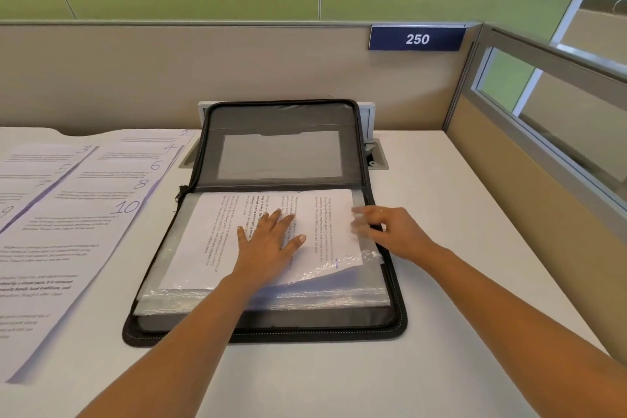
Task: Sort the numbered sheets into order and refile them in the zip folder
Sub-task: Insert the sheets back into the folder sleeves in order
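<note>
Both my forearms reach in over the white table. My left hand lies flat, fingers spread, on a white printed sheet atop the clear plastic sleeves in the open black fabric zip folder. My right hand is at that sheet's right edge, fingers blurred; I cannot tell whether it grips. Hand-numbered white sheets lie fanned left of the folder.
</note>
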`<state>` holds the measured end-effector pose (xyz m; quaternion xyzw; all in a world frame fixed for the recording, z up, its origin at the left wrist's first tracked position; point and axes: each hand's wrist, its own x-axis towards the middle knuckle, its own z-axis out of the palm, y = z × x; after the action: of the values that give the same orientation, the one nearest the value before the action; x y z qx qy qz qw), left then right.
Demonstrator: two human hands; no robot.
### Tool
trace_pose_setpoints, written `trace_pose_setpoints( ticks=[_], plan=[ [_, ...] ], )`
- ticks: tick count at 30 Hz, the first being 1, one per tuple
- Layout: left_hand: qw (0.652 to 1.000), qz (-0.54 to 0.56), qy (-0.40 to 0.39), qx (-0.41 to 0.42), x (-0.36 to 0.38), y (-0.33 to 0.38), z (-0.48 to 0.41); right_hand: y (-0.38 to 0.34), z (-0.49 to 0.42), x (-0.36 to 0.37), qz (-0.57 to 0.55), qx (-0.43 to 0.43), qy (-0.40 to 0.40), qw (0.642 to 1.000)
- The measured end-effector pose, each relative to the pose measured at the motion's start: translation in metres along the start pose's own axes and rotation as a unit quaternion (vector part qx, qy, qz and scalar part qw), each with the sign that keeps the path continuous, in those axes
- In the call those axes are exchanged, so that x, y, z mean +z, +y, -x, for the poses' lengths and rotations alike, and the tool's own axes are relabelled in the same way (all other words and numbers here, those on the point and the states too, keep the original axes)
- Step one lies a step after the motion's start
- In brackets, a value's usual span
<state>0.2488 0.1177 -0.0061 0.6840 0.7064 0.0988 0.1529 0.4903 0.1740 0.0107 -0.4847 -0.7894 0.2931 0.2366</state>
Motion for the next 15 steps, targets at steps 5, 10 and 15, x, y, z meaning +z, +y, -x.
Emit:
trace_pose_setpoints(
  ticks=[5, 10, 15],
  plan=[
    [1.000, -0.027, -0.008, -0.001, 0.002, -0.001, 0.001, 0.011, 0.004, 0.011, 0.162, -0.080, -0.174, 0.968],
    [0.999, -0.038, -0.012, -0.003, 0.003, 0.000, 0.002, 0.009, -0.002, 0.013, 0.248, -0.112, -0.217, 0.937],
    [0.998, -0.054, -0.013, -0.001, 0.006, 0.000, 0.002, 0.005, -0.009, 0.016, 0.272, -0.122, -0.230, 0.926]
  ],
)
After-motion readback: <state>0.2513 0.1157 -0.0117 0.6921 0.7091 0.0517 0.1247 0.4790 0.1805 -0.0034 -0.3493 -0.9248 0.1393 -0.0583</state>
